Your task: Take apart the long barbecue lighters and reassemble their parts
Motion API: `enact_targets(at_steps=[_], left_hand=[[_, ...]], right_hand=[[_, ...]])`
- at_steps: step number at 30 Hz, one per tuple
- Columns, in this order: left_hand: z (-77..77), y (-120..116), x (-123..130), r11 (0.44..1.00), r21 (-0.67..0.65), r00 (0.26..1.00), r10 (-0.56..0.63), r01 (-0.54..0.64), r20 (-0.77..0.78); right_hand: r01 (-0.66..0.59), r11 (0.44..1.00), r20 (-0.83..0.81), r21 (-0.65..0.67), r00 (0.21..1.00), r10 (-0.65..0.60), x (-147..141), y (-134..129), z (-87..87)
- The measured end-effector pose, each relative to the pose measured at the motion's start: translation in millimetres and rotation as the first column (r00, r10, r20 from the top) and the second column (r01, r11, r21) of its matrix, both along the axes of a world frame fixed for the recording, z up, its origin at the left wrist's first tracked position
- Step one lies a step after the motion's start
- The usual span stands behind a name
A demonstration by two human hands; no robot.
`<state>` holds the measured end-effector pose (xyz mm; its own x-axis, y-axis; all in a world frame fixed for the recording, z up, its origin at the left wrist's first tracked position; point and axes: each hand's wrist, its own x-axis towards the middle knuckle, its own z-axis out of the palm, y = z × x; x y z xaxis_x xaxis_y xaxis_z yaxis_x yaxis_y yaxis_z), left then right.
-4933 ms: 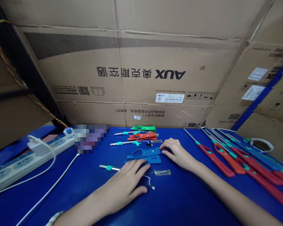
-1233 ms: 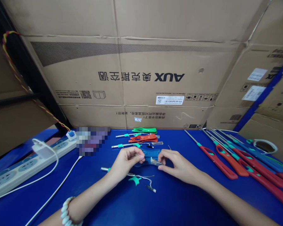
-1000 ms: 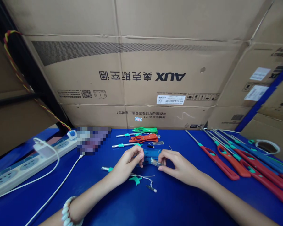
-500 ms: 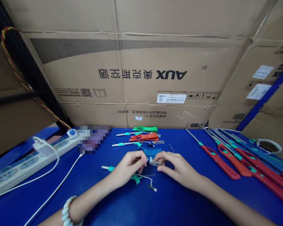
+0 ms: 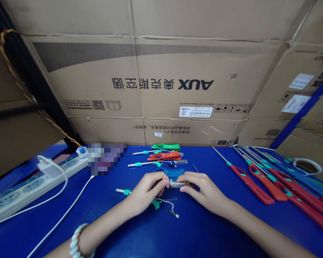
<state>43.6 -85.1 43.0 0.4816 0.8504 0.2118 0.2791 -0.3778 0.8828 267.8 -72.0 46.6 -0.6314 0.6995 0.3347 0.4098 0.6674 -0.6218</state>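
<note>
Between my hands is a small clear tube (image 5: 177, 184) with a pale fitting at its left end. My right hand (image 5: 201, 186) pinches the tube's right part between thumb and fingers. At the left end, my left hand (image 5: 152, 188) is closed on the pale fitting. Just behind them lies a blue handle shell (image 5: 174, 173). Below my left hand, a metal rod with green clips (image 5: 121, 191) rests on the table, partly covered by the hand, near white wires with a small dark part (image 5: 173, 214). Farther back are a red shell (image 5: 165, 156) and a green shell (image 5: 167, 147).
Several long lighters with red, orange and blue handles (image 5: 251, 184) lie at the right. A white power strip (image 5: 24, 190) with cables is at the left, beside a blurred purple item (image 5: 110, 157). Large cardboard (image 5: 161, 64) stands behind the blue table (image 5: 140, 236).
My right hand has shifted slightly left, and the clear tube now lies level, closer against the fitting at my left fingertips. The left hand has barely moved.
</note>
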Motion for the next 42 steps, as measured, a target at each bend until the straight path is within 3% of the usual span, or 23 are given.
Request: enact_targets(at_steps=[7,14,23,28,31,34,36,39,42], left_hand=[[6.3,-3.0,1.1,0.990,0.139,0.992,0.003,0.015,-0.127],[6.3,-8.1,1.1,0.946,0.318,0.977,0.012,0.058,-0.213],[3.2,-9.0,1.6,0.931,0.361,0.973,0.032,0.055,-0.230],[8.1,-6.3,0.7,0.965,0.261,0.983,0.019,0.029,-0.181],[6.1,-4.0,2.3,1.000,0.016,0.998,0.011,-0.010,-0.067],[-0.4,-1.1,3.8,0.967,-0.252,0.995,-0.007,0.032,0.099],[-4.1,1.2,3.5,0.942,-0.328,0.986,-0.017,0.071,0.163],[-6.0,4.8,1.0,0.949,-0.309,0.983,-0.010,0.068,0.184],[-6.1,6.1,-1.0,0.991,-0.132,0.999,0.026,-0.023,0.019]], right_hand=[[-0.008,1.000,0.036,0.013,0.999,0.007,2.1,-0.3,-0.1],[0.000,1.000,0.052,-0.006,0.999,0.000,1.4,0.4,2.0],[0.029,0.999,0.057,-0.014,0.998,-0.028,-0.1,-1.2,-0.6],[0.027,0.998,0.028,0.051,0.999,-0.028,-1.0,-0.7,-3.6],[0.035,0.976,0.017,0.217,0.999,-0.040,-1.4,-1.7,-4.3],[0.050,0.918,0.035,0.394,0.997,-0.069,-1.5,-3.1,-5.2],[0.049,0.890,0.058,0.454,0.995,-0.084,-1.3,-3.5,-5.8],[0.055,0.895,0.062,0.442,0.994,-0.092,-0.1,-2.5,-5.7],[0.090,0.923,0.032,0.373,0.993,-0.109,1.6,0.4,-4.0]])
